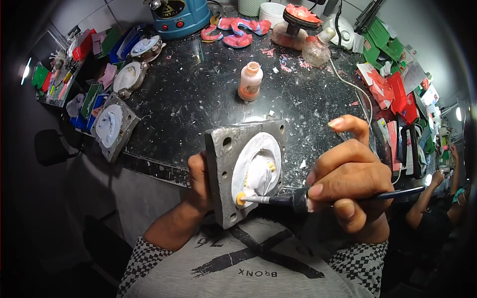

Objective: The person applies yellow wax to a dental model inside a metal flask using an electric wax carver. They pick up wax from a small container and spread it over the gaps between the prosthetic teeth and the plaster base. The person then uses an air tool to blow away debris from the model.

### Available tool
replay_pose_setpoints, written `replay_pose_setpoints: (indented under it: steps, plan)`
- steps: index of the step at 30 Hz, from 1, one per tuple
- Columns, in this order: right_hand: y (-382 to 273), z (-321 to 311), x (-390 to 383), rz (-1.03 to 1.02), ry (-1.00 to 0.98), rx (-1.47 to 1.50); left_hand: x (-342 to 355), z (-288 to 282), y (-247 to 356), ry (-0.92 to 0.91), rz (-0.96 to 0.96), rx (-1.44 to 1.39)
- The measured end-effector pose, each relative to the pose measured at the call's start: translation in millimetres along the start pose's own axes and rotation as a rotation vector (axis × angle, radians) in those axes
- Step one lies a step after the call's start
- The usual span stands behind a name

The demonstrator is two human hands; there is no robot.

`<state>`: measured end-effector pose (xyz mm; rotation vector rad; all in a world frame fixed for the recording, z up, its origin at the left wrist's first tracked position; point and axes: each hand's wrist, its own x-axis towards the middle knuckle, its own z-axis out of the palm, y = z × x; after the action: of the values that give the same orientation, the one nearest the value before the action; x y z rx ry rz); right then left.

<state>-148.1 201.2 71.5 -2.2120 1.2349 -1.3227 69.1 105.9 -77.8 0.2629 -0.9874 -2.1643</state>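
My left hand (198, 183) grips a grey metal flask half (217, 161) by its left edge, tilting it up in front of me; most of its fingers are hidden behind. Inside the flask sits white plaster (240, 171) with a raised centre and small yellowish pieces. Between the fingers of my right hand (355, 174) is a slim brush (278, 200) with a dark handle, and a black ribbed cap (300, 200) is pinched there too. The brush tip touches a yellow spot (241, 199) at the plaster's lower left. My right index finger is raised.
An uncapped bottle (250, 82) with pinkish-orange content stands on the black worktop (198, 99). Other plaster-filled flasks (110, 126) line the left edge. Behind are a blue machine (181, 17), pink-red wax pieces (238, 37) and a glass burner (316, 51). A white cable (348, 82) runs right. Another person (437, 208) is far right.
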Motion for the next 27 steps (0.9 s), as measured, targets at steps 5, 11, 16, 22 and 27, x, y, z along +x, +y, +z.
replay_pose_setpoints:
  steps: [5,11,16,22,27]
  plan:
    - [0,-5,-5,0.047,-0.007,-0.061,-2,-6,-3,-0.010,0.021,-0.105]
    - [3,-5,-4,0.043,0.000,-0.085,-5,-10,-7,0.043,0.016,-0.135]
    - [15,-1,-9,0.001,0.086,-0.046,-5,-21,-8,0.024,0.027,-0.132]
    - [10,-1,-17,0.029,0.027,-0.057,3,-13,-3,-0.248,-0.035,-0.808]
    - [7,-2,-20,0.024,0.032,-0.089,5,-13,-5,-0.216,0.010,-0.871]
